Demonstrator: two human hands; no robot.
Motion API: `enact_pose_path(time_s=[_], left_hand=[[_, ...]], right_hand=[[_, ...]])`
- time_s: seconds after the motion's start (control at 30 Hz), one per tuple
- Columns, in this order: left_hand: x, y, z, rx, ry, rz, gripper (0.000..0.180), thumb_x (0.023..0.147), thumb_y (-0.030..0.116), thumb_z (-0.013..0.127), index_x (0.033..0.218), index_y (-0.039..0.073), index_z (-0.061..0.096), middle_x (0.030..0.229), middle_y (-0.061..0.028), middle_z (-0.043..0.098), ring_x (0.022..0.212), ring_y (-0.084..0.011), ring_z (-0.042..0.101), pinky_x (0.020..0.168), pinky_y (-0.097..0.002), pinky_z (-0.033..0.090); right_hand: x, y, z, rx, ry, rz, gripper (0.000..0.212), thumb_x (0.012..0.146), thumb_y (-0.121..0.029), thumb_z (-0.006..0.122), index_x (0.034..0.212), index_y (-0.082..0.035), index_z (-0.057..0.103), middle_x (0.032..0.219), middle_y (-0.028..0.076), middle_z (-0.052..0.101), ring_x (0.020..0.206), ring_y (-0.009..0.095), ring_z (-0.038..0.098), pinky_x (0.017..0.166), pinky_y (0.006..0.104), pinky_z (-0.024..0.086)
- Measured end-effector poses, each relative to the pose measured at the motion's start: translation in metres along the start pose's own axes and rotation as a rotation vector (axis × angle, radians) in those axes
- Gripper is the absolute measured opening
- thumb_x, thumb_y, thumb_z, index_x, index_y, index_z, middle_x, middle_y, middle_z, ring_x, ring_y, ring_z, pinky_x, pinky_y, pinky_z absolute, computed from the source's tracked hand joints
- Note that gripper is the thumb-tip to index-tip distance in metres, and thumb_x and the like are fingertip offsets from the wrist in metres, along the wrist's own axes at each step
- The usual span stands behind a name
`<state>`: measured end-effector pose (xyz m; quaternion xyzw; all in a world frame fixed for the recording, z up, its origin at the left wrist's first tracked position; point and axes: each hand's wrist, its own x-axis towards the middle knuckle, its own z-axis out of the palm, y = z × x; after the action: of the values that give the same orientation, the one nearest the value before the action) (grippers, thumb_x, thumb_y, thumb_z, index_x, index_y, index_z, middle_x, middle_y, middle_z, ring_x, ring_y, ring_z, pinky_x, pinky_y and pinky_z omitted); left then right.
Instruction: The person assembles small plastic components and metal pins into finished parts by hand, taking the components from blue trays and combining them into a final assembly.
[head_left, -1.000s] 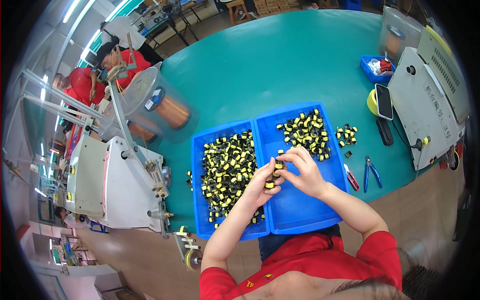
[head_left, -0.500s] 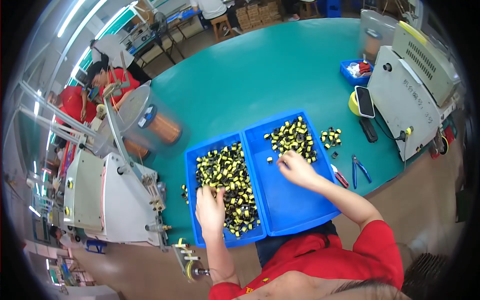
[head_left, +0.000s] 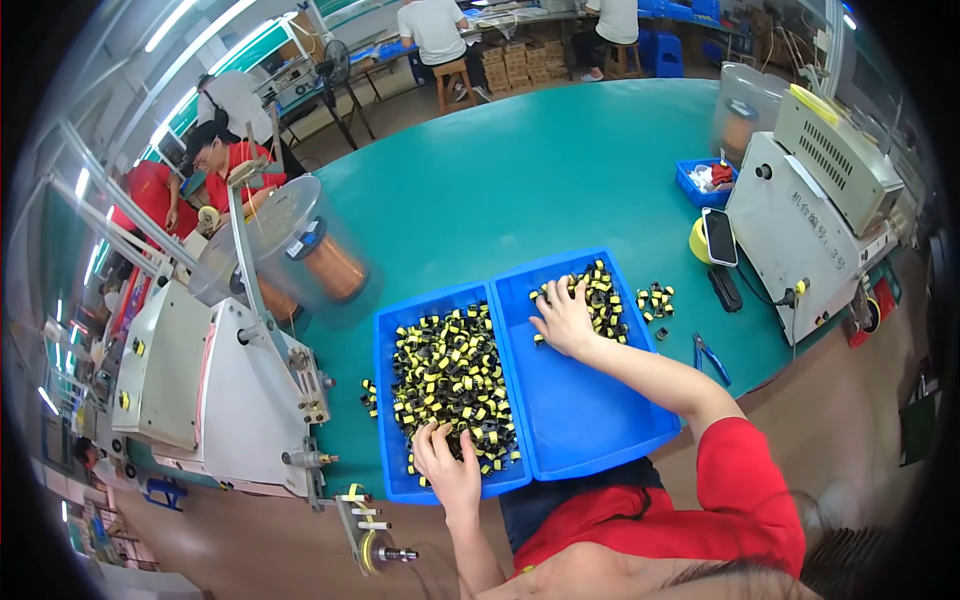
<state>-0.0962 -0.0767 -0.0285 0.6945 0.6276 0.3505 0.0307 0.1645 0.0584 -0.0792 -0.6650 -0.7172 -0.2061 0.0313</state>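
Observation:
Two blue trays sit side by side at the near edge of the green table. In the left tray lies a heap of small black coil bobbins wrapped in yellow tape. My left hand rests on the near part of this heap, thumb apart from the curved fingers. No part shows in its grasp. Over the smaller pile of taped bobbins in the right tray, my right hand has its fingers spread. It covers some of that pile, and what lies under its fingertips is hidden.
Loose bobbins lie right of the trays, near blue-handled pliers. Farther right are a phone, a small blue bin and a grey machine. A winding machine and copper wire spools stand left. Co-workers sit beyond.
My right hand has moved away from me, its fingers spreading over the pile. My left hand has shifted nearer to me across the heap. The view has tilted slightly, and my right forearm hides the red-handled tool.

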Motion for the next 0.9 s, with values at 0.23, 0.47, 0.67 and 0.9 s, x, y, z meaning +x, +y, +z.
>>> enact_pose_path(time_s=[0.23, 0.47, 0.67, 0.9], left_hand=[[-0.001, -0.001, -0.002, -0.060, 0.012, 0.069, 0.013, 0.078, 0.011, 0.062, 0.089, 0.006, 0.058, 0.108, -0.0100, 0.051, 0.108, -0.0285, 0.045, 0.090, -0.0401, 0.033], [-0.003, -0.002, -0.003, -0.100, 0.063, 0.096, 0.012, 0.077, 0.008, 0.062, 0.087, 0.005, 0.059, 0.105, -0.0100, 0.053, 0.105, -0.0290, 0.048, 0.088, -0.0397, 0.034], [-0.004, -0.005, -0.004, -0.099, 0.071, 0.097, 0.011, 0.077, 0.009, 0.062, 0.087, 0.005, 0.059, 0.105, -0.0091, 0.053, 0.106, -0.0282, 0.047, 0.090, -0.0393, 0.034], [-0.004, -0.004, -0.001, -0.097, 0.082, 0.111, 0.010, 0.076, 0.008, 0.063, 0.086, 0.005, 0.059, 0.103, -0.0088, 0.054, 0.105, -0.0272, 0.049, 0.089, -0.0376, 0.034]], right_hand=[[-0.027, -0.021, -0.013, 0.147, -0.040, -0.053, 0.045, 0.087, -0.043, 0.042, 0.111, -0.006, 0.053, 0.115, 0.016, 0.047, 0.105, 0.040, 0.041, 0.079, 0.0596, 0.034], [-0.045, -0.023, -0.017, 0.013, 0.071, -0.208, 0.045, 0.080, -0.038, 0.052, 0.111, -0.005, 0.051, 0.110, 0.021, 0.048, 0.086, 0.042, 0.049, 0.066, 0.0552, 0.041], [-0.049, -0.040, -0.025, -0.102, -0.009, -0.087, 0.051, 0.082, -0.041, 0.050, 0.116, -0.003, 0.051, 0.112, 0.020, 0.050, 0.087, 0.038, 0.051, 0.064, 0.0514, 0.042], [-0.058, -0.033, -0.027, 0.021, 0.016, -0.210, 0.052, 0.078, -0.037, 0.054, 0.117, -0.003, 0.049, 0.112, 0.018, 0.047, 0.088, 0.035, 0.050, 0.066, 0.0465, 0.044]])
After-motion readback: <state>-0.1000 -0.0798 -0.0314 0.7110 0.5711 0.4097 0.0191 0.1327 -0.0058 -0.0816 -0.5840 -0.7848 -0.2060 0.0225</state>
